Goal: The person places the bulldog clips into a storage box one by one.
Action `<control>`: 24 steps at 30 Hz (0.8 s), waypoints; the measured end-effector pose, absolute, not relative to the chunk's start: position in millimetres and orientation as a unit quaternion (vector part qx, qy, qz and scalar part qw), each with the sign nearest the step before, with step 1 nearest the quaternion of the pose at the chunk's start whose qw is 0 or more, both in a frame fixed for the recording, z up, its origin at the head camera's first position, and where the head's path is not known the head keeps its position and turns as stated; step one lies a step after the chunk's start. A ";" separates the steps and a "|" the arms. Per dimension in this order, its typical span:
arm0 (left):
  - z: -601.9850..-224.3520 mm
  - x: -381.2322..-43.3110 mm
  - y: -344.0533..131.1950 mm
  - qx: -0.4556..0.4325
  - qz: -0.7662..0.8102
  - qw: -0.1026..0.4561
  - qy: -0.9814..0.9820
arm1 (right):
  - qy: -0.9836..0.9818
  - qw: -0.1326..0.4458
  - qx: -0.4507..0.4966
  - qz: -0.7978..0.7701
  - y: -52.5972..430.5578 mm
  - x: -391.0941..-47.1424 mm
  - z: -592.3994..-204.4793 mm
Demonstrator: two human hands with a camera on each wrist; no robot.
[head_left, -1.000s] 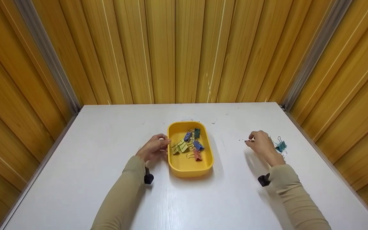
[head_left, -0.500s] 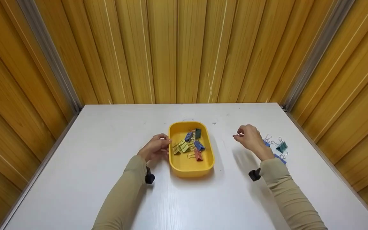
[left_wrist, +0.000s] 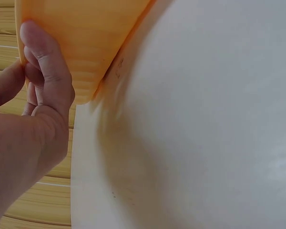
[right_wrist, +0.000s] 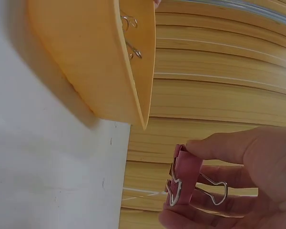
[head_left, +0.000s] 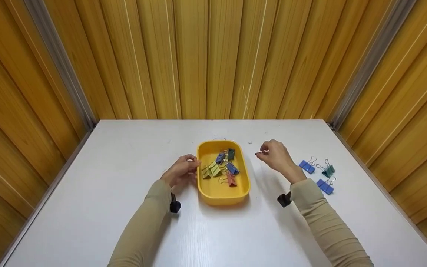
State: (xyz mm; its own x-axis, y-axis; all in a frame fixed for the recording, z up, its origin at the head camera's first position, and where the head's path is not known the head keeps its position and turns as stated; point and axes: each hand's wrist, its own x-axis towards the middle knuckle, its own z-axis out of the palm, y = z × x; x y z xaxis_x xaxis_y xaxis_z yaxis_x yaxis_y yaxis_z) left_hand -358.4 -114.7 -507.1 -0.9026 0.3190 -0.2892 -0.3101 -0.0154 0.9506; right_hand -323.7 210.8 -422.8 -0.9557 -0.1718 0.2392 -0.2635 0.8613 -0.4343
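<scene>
A yellow plastic box (head_left: 224, 200) stands on the white table, holding several binder clips in green, blue, dark green and red. My left hand (head_left: 179, 170) pinches its left rim between thumb and fingers; in the left wrist view, the fingers (left_wrist: 50, 71) lie along the outer wall. Just right of the box, my right hand (head_left: 277, 157) is raised over the table. Its thumb and fingers grip a pinkish-red binder clip (right_wrist: 187, 172) by the ends, wire handles sticking out. Inside the box, a red binder clip (head_left: 231, 180) lies nearest the front.
Right of my right hand lie a blue binder clip (head_left: 307, 166), a dark green binder clip (head_left: 328, 171) and another blue binder clip (head_left: 325, 186). Wood-patterned panels (head_left: 206, 59) enclose the white table (head_left: 132, 148) at the back and sides.
My right hand has moved left with the pinkish-red binder clip, from beside the loose clips toward the box, uncovering the blue clips. The left hand stays on the rim.
</scene>
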 end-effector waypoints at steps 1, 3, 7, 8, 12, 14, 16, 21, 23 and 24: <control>-506.7 -358.7 -114.8 0.003 0.713 0.221 0.666 | -0.960 0.095 0.115 0.238 207.8 -324.0 -422.1; -506.2 -358.9 -114.9 0.001 0.712 0.226 0.665 | -0.959 0.095 0.124 0.236 201.9 -324.5 -420.9; -505.8 -358.8 -115.0 -0.001 0.710 0.229 0.666 | -0.958 0.083 0.131 0.242 190.5 -325.4 -419.6; -505.9 -358.8 -114.9 -0.001 0.711 0.228 0.666 | -0.957 0.082 0.134 0.243 187.8 -325.6 -419.3; -507.5 -359.0 -114.6 0.005 0.713 0.221 0.665 | -0.954 0.090 0.148 0.245 177.7 -325.6 -419.4; -507.9 -358.8 -114.3 0.005 0.714 0.219 0.666 | -0.951 0.098 0.160 0.246 173.3 -325.9 -420.0; -507.9 -358.8 -114.1 0.002 0.712 0.217 0.668 | -0.949 0.102 0.169 0.248 169.4 -326.0 -420.8; -507.7 -359.2 -113.4 -0.008 0.706 0.216 0.674 | -0.947 0.101 0.174 0.249 160.4 -327.0 -423.4; -507.4 -359.2 -113.2 -0.011 0.703 0.216 0.677 | -0.948 0.093 0.171 0.251 156.9 -327.2 -424.3; -507.1 -359.1 -113.3 -0.012 0.702 0.216 0.678 | -0.948 0.089 0.171 0.253 155.2 -327.0 -424.7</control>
